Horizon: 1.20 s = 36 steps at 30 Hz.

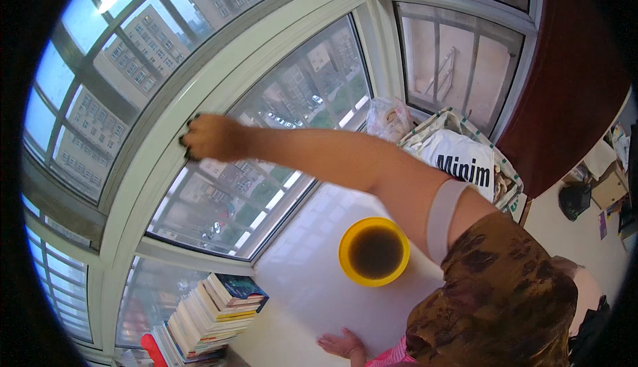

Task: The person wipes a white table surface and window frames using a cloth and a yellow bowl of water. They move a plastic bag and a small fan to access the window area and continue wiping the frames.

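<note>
My right hand (pixel 214 138) is stretched across to the white window frame (pixel 279 75). Its fingers are closed on a dark cloth (pixel 187 140), pressed against a frame rail; only bits of the cloth show, blurred, around the fingers. Under that arm, a yellow bowl (pixel 345 262) of dark liquid (pixel 376 252) rests on the white sill surface (pixel 299 247). My left hand is out of view. Lower down, another person's hand (pixel 341 343) appears to lie flat on the same surface, beside pink striped fabric (pixel 391 356).
A tall stack of books (pixel 214 312) stands by the lower window. In the far corner are a clear plastic bag (pixel 389 118) and a fabric bin (pixel 451 118) with a white printed bag (pixel 443 150). A dark red panel (pixel 563 83) rises at right. Barred windows surround the ledge.
</note>
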### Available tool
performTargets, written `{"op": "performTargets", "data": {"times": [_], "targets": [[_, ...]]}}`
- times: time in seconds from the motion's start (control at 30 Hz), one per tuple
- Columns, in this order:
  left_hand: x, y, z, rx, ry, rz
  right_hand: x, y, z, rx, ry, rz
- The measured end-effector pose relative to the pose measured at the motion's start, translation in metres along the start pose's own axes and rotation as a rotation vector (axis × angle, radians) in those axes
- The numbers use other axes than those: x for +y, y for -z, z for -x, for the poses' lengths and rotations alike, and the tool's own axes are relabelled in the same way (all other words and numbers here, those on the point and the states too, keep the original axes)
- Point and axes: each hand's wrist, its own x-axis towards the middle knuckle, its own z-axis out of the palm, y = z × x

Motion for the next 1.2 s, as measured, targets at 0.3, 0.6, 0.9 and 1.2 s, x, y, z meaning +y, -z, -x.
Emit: {"op": "performTargets", "data": {"times": [0.3, 0.6, 0.9, 1.2], "targets": [[-0.016, 0.013, 0.003, 0.059, -0.158, -0.196, 0.189, 0.147, 0.144, -0.140, -0.232, 0.249], [0.024, 0.014, -0.005, 0.043, -0.063, -0.095, 0.304, 0.222, 0.240, -0.179, -0.853, 0.685], [0.017, 0.010, 0.000, 0.033, 0.001, 0.029, 0.313, 0.237, 0.188, -0.334, -0.832, 0.625], [0.012, -0.004, -0.006, 0.026, -0.019, 0.032, 0.345, 0.206, 0.226, -0.087, -0.922, 0.768]]}}
